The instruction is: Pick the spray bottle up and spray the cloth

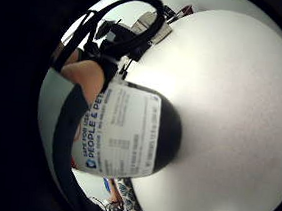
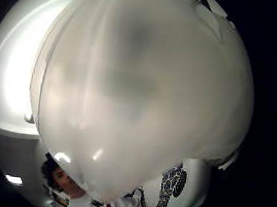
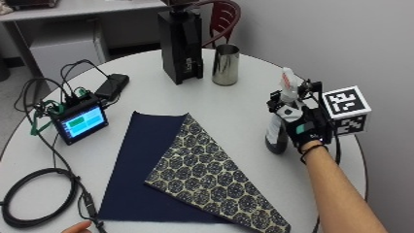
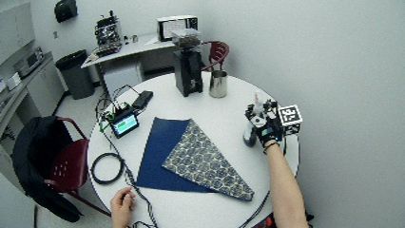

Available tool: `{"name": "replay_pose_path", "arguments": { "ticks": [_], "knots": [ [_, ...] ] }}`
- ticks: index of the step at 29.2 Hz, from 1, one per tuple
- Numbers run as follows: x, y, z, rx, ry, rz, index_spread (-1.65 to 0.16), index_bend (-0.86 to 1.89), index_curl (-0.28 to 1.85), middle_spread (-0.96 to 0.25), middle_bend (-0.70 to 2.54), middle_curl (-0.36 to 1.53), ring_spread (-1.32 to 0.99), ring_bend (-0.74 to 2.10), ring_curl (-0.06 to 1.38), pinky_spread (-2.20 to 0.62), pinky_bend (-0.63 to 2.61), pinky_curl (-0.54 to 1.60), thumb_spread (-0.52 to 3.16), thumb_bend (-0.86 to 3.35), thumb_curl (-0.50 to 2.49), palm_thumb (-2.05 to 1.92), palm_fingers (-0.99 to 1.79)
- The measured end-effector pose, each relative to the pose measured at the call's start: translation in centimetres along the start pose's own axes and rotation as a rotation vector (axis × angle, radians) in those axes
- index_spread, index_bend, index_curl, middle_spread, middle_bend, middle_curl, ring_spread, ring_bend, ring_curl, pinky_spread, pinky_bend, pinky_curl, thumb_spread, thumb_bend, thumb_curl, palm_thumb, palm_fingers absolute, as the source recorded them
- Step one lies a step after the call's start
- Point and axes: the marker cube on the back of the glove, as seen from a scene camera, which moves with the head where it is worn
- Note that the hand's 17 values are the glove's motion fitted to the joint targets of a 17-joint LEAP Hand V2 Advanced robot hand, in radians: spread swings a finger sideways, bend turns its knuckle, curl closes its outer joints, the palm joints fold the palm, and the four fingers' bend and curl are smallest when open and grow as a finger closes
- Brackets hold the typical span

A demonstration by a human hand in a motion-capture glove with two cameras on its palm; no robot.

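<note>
Near the worktop's (image 3: 252, 104) right edge stands the spray bottle (image 3: 278, 131), the gloved right hand (image 3: 304, 127) wrapped around its body. From outside, the hand hides most of the bottle; only the little-finger palm view shows its printed label (image 1: 123, 134). Well apart to the left lies the cloth (image 3: 187, 170), partly folded, patterned side up.

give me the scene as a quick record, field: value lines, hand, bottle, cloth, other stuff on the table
right hand: black-gloved right hand wrapped around the bottle
bottle: dark spray bottle with white trigger head, upright, base at the round white table
cloth: navy blue cloth with a patterned side folded over, lying flat, apart from the bottle
other: steel cup, black grinder, small screen with cables
</note>
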Motion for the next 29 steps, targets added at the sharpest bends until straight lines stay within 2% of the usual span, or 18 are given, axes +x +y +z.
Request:
{"name": "replay_pose_path", "arguments": {
  "ticks": [5, 18, 24, 29],
  "knots": [
    [-1.2, 0.3, -0.6, -0.062, 0.032, -0.067, -0.27, 0.21, 0.26, -0.13, 0.47, 0.43, -0.09, 0.52, 0.36, 0.17, 0.16, 0.28, 0.92, 0.03, 0.46, 0.98, 1.01],
    [-6.6, 1.4, 1.0, -0.208, 0.039, -0.158, -0.25, 0.14, 0.31, -0.13, 0.45, 0.46, -0.11, 0.54, 0.39, 0.16, 0.18, 0.29, 0.90, -0.02, 0.51, 0.96, 1.12],
    [-9.3, 2.2, 4.1, -0.411, 0.127, -0.204, -0.25, 0.14, 0.32, -0.13, 0.44, 0.46, -0.12, 0.54, 0.40, 0.15, 0.19, 0.29, 0.90, -0.03, 0.53, 0.95, 1.13],
    [-10.1, 3.0, 4.1, -0.575, 0.227, -0.185, -0.24, 0.13, 0.33, -0.13, 0.44, 0.47, -0.12, 0.55, 0.41, 0.13, 0.19, 0.30, 0.90, -0.02, 0.54, 0.94, 1.14]
  ]
}}
